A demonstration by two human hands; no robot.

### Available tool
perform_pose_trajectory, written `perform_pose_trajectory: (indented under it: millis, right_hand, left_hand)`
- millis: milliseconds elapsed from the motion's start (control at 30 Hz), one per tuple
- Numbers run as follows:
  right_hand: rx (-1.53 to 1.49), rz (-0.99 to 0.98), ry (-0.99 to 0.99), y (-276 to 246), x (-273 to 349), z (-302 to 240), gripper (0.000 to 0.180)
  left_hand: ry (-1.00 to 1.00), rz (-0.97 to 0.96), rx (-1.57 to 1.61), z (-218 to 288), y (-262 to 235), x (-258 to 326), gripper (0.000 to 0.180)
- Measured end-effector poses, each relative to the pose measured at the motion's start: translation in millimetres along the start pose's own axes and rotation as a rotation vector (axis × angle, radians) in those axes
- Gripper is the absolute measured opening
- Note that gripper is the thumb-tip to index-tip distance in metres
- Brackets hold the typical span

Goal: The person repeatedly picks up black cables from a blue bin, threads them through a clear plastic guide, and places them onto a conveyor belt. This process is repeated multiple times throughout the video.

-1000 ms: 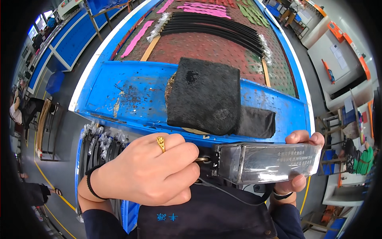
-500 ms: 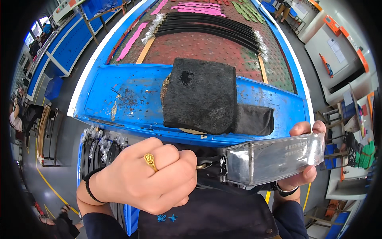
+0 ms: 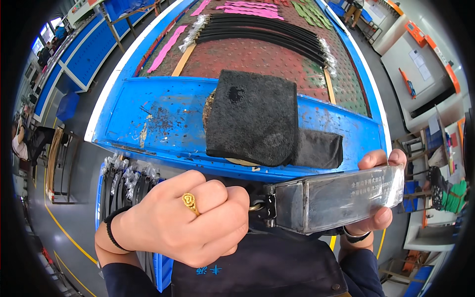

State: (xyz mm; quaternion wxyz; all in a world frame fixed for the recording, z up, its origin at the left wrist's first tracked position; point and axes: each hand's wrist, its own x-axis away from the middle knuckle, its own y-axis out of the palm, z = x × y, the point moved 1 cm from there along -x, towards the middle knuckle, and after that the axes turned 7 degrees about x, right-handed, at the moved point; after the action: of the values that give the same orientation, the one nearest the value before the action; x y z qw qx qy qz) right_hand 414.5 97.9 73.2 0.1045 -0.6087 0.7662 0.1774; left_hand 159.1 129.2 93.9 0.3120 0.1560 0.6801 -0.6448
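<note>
My right hand [image 3: 374,159] grips a box-shaped hand-held tool with a clear plastic housing [image 3: 341,198], fingers over the far side and thumb on the near side. At the tool's left end sit a dark metal fitting [image 3: 270,210] and a small brass-coloured ring-like part [image 3: 256,205]. Right beside that part, my left hand [image 3: 180,222] is closed in a fist, back of the hand up, with a gold ring on one finger. What its fingers hold, if anything, is hidden. Beyond both hands a folded black cloth [image 3: 252,119] lies over a round object on the blue bench.
The blue bench edge [image 3: 163,114] is paint-spotted. Black straps [image 3: 262,30] with plastic-wrapped ends span two wooden strips on the studded mat [image 3: 257,62], with pink strips [image 3: 250,10] beyond. More wrapped straps [image 3: 128,178] hang at a blue crate below left.
The tool has shifted slightly left and tilted, its left end nearer my left fist. My left hand has moved a little to the right. Both grips look the same.
</note>
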Motion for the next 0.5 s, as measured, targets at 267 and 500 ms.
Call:
perform_pose_trajectory:
  millis: [267,500]
  right_hand:
    - [0.051,0.057,-0.034,-23,-3,7,0.081]
    - [-0.053,0.004,-0.095,-10,-50,26,0.066]
  left_hand:
    - [-0.016,-0.008,-0.041,-1,-4,10,0.021]
    - [-0.109,0.018,-0.008,-2,-7,35,0.017]
